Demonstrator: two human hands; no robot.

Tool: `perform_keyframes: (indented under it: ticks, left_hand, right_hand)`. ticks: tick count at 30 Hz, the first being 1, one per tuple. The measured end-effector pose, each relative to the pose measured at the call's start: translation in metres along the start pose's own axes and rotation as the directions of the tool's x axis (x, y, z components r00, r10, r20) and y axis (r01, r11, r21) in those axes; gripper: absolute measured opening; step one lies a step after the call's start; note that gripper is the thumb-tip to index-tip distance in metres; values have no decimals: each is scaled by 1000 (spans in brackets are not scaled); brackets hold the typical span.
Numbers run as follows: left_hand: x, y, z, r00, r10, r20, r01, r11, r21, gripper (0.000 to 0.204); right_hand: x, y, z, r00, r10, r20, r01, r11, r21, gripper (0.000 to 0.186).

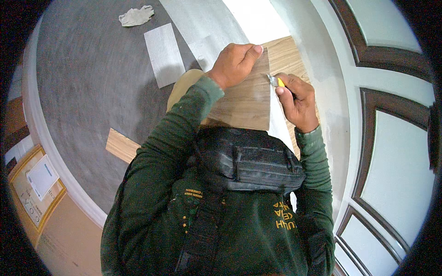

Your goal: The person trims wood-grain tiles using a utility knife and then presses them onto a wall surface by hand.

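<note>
My right hand [298, 99] is closed around a utility knife [273, 81] with a yellow part and a metal nose. The knife's tip is at the right edge of a brown wood-look plank [241, 103]. My left hand [237, 64] is closed at the plank's far end, its thumb close to the far right corner; its curled fingers are partly hidden. Under and beyond the plank lies lighter wood-look flooring [287, 57]. A white strip [278, 117] shows along the plank's right edge. A black bag [253, 161] on my front covers the near side.
Grey plank pieces [165, 54] lie on the dark floor [87, 92], with a crumpled whitish cloth [136, 16] farther off. A small wood-look offcut [122, 145] is by my left arm. A panelled wall [391, 152] rises on the right; a cardboard box [60, 230] stands at lower left.
</note>
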State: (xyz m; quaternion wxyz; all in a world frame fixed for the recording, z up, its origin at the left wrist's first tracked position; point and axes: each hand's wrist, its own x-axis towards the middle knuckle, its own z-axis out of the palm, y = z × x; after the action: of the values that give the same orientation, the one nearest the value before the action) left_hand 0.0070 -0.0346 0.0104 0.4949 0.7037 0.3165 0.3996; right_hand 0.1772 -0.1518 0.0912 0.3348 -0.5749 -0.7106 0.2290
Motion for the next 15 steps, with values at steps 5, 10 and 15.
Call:
perform_keyframes:
  ticks: [5, 10, 15]
  left_hand:
    - [-2, -2, 7, 1000, 3, 25, -3, 1000, -13, 52]
    - [2, 3, 3, 999, 10, 33, -9, 1000, -17, 52]
    - [0, -1, -2, 998, 41, -56, -40, 999, 15, 51]
  right_hand:
    - [8, 9, -2, 999, -2, -32, 1, 999, -36, 18]
    - [-4, 6, -6, 998, -58, 11, 58, 997, -56, 19]
    - [5, 3, 0, 1000, -9, 26, 10, 998, -64, 20]
